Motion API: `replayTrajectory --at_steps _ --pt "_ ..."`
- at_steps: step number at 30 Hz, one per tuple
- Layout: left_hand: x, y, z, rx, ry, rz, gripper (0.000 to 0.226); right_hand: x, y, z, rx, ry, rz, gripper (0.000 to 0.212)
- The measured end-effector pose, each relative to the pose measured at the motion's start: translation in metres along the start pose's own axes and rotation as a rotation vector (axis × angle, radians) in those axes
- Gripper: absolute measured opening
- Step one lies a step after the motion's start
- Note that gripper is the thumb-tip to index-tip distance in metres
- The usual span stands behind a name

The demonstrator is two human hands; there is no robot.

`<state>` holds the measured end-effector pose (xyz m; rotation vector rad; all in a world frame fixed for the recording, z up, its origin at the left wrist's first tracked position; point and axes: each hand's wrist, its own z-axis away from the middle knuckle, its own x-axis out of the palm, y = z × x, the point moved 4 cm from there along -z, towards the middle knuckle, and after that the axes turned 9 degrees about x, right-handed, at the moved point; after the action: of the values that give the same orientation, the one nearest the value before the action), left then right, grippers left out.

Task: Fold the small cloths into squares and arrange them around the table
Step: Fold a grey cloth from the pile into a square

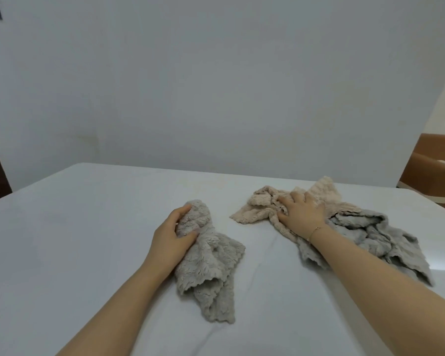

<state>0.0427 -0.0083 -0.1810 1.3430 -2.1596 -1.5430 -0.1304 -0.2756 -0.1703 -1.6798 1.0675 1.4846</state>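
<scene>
1. Table (82, 227): white-covered surface; holds three crumpled cloths, none folded yet.
2. Grey cloth (211, 258): left of centre, crumpled, long axis running from the far end toward the person's near edge.
3. Left hand (171, 236): fingers and thumb curled round the far end of the grey cloth, gripping it; the rest of the cloth trails nearward and right of the fingers.
4. Beige cloth (257, 209): right of centre, bunched, well apart from the grey cloth.
5. Right hand (302, 210): laid on the beige cloth, fingers spread and fairly straight, pressing, not visibly pinching.
6. Second grey cloth (373, 237): heaped just beside the beige one, partly under the right forearm.
7. Judgement: the left hand is nearest the grey cloth; spreading it flat likely comes first, along that long axis.
</scene>
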Motion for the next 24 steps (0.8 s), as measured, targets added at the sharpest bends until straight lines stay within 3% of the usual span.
replayTrajectory --at_steps 10,13,16,20,24 --pt "0.002 -0.006 -0.002 -0.054 -0.055 0.164 0.051 -0.002 0.019 -0.019 0.012 -0.061 0.043 0.058" --pt "-0.006 -0.012 -0.002 -0.156 -0.051 0.282 0.048 -0.02 -0.002 0.005 -0.1 0.094 -0.069 0.055" --pt "-0.011 -0.012 -0.004 -0.282 -0.117 0.445 0.043 -0.037 -0.041 0.062 -0.323 0.255 -0.428 0.06" --pt "-0.011 -0.013 -0.005 -0.35 -0.219 0.497 0.038 -0.021 -0.081 0.129 -0.399 0.048 -0.647 0.054" --pt "-0.013 -0.019 -0.008 -0.376 -0.144 0.569 0.036 -0.01 -0.092 0.141 -0.445 0.045 -0.613 0.052"
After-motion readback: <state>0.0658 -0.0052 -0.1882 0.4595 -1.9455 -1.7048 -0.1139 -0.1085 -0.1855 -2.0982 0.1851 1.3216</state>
